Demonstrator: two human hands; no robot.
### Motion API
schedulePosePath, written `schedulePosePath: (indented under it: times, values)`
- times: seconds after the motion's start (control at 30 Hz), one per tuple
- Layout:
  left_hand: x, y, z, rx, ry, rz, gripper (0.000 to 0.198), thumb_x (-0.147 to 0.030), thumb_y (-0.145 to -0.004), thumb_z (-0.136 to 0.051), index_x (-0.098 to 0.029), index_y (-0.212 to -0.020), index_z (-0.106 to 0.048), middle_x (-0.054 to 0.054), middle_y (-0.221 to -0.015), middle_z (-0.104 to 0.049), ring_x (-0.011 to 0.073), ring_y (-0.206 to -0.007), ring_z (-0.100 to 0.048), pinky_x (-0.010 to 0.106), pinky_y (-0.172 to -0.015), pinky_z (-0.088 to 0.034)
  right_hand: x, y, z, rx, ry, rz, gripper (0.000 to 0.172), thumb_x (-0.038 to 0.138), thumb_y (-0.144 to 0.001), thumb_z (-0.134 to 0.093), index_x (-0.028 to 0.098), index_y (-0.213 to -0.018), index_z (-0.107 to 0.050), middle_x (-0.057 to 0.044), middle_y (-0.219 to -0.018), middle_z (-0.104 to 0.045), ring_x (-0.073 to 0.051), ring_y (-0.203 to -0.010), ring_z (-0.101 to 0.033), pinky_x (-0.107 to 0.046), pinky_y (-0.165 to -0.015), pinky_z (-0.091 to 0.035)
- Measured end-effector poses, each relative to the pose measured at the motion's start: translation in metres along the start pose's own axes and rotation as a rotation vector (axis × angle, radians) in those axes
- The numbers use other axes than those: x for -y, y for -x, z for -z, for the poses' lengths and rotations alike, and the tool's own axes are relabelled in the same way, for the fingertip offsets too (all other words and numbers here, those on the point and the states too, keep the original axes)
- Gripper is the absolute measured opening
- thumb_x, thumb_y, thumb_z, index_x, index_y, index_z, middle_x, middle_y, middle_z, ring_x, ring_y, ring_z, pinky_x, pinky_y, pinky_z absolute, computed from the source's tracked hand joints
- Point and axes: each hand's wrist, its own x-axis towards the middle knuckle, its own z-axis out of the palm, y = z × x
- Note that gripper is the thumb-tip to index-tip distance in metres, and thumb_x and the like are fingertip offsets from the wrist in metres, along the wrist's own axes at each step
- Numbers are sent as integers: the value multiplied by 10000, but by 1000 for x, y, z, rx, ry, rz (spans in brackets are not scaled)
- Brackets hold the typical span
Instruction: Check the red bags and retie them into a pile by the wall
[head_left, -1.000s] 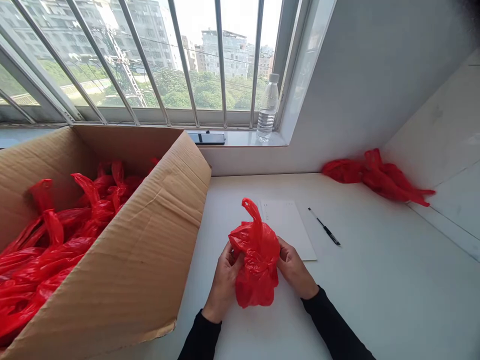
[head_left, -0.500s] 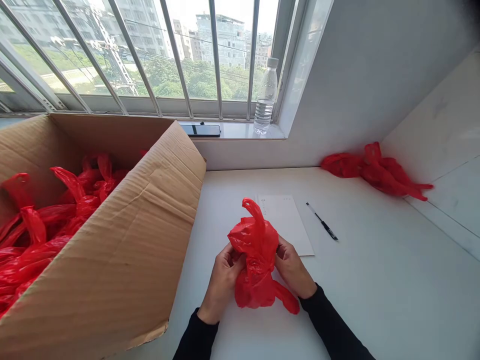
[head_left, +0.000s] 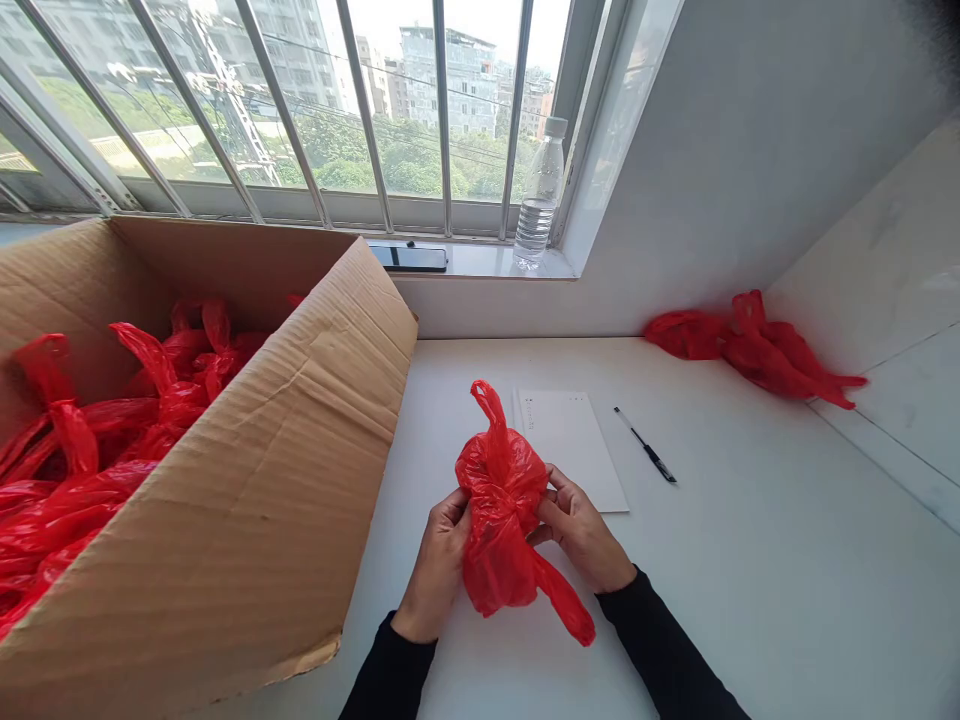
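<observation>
A red plastic bag (head_left: 501,520), knotted at its middle, is held between my two hands over the white table. One handle loop sticks up at its top and the other hangs down to the lower right. My left hand (head_left: 436,560) pinches the bag's left side, the thumb in front and the other fingers partly hidden. On the right side, my right hand (head_left: 583,530) grips it near the knot with thumb and fingers. What the bag contains, if anything, is hidden.
A cardboard box (head_left: 247,510) full of red bags stands at left. Behind the bag lie a white notebook (head_left: 574,450) and a pen (head_left: 646,447). More red bags (head_left: 750,345) lie in the back right corner. A phone (head_left: 416,259) and water bottle (head_left: 538,200) are on the windowsill.
The red bag has turned slightly between my hands, its knot now facing up more plainly. My right-hand fingers have shifted left along with the bag's side. The view has tilted a little.
</observation>
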Motion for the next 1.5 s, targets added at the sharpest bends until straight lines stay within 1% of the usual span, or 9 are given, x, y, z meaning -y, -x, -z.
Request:
schedulePosePath:
  times: [0.13,0.27,0.37,0.5,0.8,1.03,1.27,1.43,1.5]
  values:
    - [-3,2,-2,5,12,-3,387,-267,-801,-830,-190,-1170,-740,69,-1084,-755,245,-961,-671,299,-807,-519,-2,1,3,-38,141,66,297,439,-945,-693,232,-1157,-675,-40,-950,-694,-174,-770,-651,-294,-633,-567]
    - [1,1,-5,-41,47,-41,388,-363,-853,-788,-184,-1194,-732,82,-1098,-758,262,-997,-678,324,-836,-532,-7,1,2,-52,116,64,384,530,-1025,-517,205,-1044,-722,-65,-944,-723,-180,-788,-658,-316,-720,-558]
    - [3,-1,-4,-102,83,-85,424,-432,-925,-700,-208,-1284,-682,84,-1172,-740,262,-1064,-674,339,-893,-531,-3,3,-2,-40,74,15,431,549,-1056,-419,243,-1220,-674,-80,-1136,-715,-199,-968,-665,-344,-878,-539]
    - [3,-1,-2,-85,114,-83,490,-392,-956,-662,-261,-1420,-577,83,-1292,-694,271,-1177,-645,366,-980,-511,7,3,-7,29,190,15,498,462,-979,-645,309,-1438,-526,-53,-1372,-616,-216,-1188,-595,-377,-1072,-460]
    - [-5,7,-11,124,-28,-95,516,-355,-890,-746,-247,-1374,-606,104,-1406,-627,325,-1315,-546,403,-1050,-485,6,1,2,-201,201,109,360,472,-1001,-592,241,-1269,-653,-61,-1159,-686,-210,-950,-613,-348,-852,-508]
    - [-8,5,-11,35,-86,-114,525,-268,-778,-854,-249,-1262,-652,77,-1225,-705,283,-1120,-636,352,-920,-544,13,3,-8,-13,205,81,460,430,-950,-681,276,-1366,-560,-62,-1255,-632,-235,-1083,-586,-390,-994,-487]
    - [-4,4,-3,87,19,-61,333,-349,-984,-622,-230,-1291,-670,106,-1323,-660,289,-1195,-600,384,-946,-537,10,5,-6,-51,216,103,456,384,-916,-727,297,-1337,-575,-43,-1192,-637,-224,-1014,-578,-365,-925,-495]
    - [-3,2,1,47,82,-92,361,-304,-968,-646,-260,-1326,-653,83,-1352,-650,279,-1221,-594,376,-990,-509,11,4,-4,-41,113,57,431,530,-1051,-423,312,-1398,-554,-64,-1320,-586,-243,-1181,-542,-391,-1023,-451]
    - [-2,1,1,38,94,-100,381,-295,-959,-658,-269,-1339,-644,77,-1342,-658,274,-1219,-598,377,-1014,-492,12,4,-3,6,180,37,410,511,-1043,-461,302,-1378,-570,-58,-1273,-608,-233,-1138,-556,-377,-1009,-452]
